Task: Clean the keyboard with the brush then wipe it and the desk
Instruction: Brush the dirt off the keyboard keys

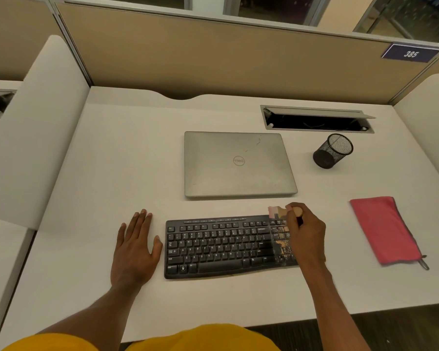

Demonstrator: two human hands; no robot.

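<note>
Abutting tan partition, white desk

Brush blurred (bristles indistinct); right hand hides rightmost keys of the keyboard.

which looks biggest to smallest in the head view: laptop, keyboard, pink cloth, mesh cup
1. laptop and keyboard: about alike. The keyboard spans wider but lies nearer the camera, so they are not ranked.
2. pink cloth
3. mesh cup
</note>
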